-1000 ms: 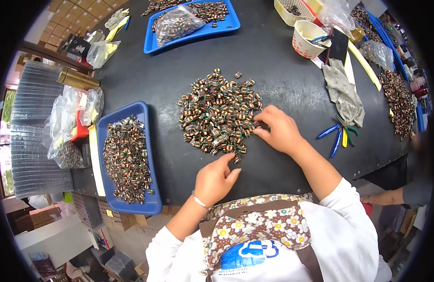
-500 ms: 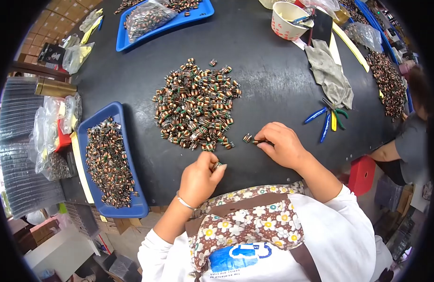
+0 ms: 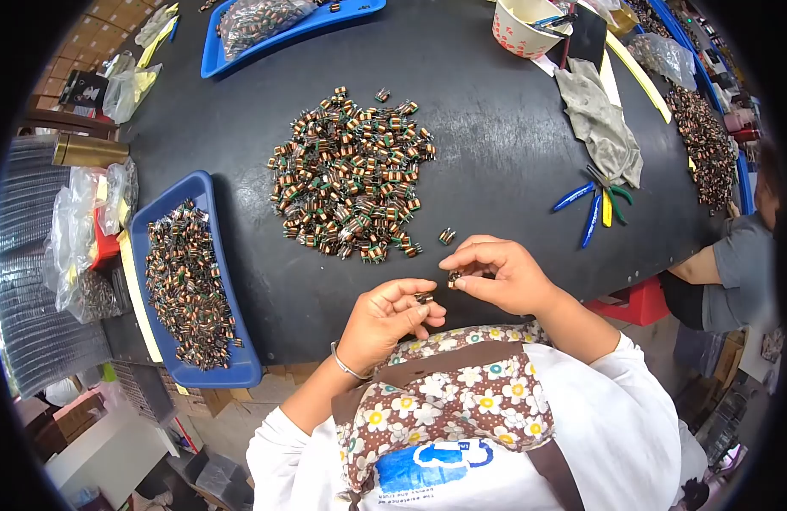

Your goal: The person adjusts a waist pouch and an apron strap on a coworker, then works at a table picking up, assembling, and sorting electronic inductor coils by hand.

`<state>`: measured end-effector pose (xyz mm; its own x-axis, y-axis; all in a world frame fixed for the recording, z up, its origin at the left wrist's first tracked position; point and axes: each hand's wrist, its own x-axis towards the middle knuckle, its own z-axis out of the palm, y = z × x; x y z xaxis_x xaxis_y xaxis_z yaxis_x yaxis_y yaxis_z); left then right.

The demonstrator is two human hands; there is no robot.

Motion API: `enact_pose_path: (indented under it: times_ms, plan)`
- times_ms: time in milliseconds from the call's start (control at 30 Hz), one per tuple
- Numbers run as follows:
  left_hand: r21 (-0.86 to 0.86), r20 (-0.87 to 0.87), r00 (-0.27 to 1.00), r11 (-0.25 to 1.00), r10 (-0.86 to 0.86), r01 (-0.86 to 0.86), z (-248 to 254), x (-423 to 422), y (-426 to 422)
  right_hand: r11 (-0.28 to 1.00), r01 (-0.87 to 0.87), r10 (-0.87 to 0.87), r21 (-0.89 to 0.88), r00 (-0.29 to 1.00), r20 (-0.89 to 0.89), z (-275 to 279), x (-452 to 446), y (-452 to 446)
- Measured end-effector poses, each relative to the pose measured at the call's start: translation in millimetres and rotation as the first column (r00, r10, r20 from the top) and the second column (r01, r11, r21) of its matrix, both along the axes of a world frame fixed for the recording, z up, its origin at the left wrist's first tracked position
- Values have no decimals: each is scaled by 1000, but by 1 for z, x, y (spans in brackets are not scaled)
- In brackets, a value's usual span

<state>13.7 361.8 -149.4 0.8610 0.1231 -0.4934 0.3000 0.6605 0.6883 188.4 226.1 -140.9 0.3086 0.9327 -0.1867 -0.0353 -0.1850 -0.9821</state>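
Observation:
Between the fingertips of my left hand (image 3: 392,317) is a small copper-wound coil (image 3: 423,298), dark at its ends. My right hand (image 3: 506,274) pinches another coil (image 3: 454,278), a little to the right of the first. The two hands are close together over the table's near edge. One loose coil (image 3: 446,236) lies on the black tabletop just beyond my right fingers. Farther off and to the left spreads a large pile of coils (image 3: 351,183), copper-coloured with green and black parts.
Left of the pile, a blue tray (image 3: 253,375) holds many coils. Another blue tray (image 3: 359,12) with a bagged heap stands at the far side. Pliers (image 3: 599,200) and a grey cloth (image 3: 598,123) lie right, near a paper bucket (image 3: 517,38). A person (image 3: 738,264) sits at the right edge.
My left hand has moved right and its fingers have opened out around its coil. My right hand has drawn slightly nearer and lifted a coil from the table. The view has shifted a little.

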Motion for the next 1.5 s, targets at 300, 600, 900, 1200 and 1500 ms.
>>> enact_pose_path:
  times_ms: [300,600,900,1200,1500]
  plan:
    - [197,-75,997,980,30,-14,-2,3,-8,999,-38,38,-34,999,-3,1,-1,2]
    - [15,-48,998,999,39,-38,-10,4,-5,985,-162,163,60,987,-9,15,-5,7]
    - [-49,-78,996,998,38,-42,-7,4,-3,994,-37,-61,106,616,786,-13,19,25]
    - [237,-103,993,971,60,-34,-2,6,-8,979,-188,103,78,787,609,11,-5,26]
    - [153,-108,983,979,151,-134,2,0,-2,989,-58,-66,140,667,742,-13,-1,53]
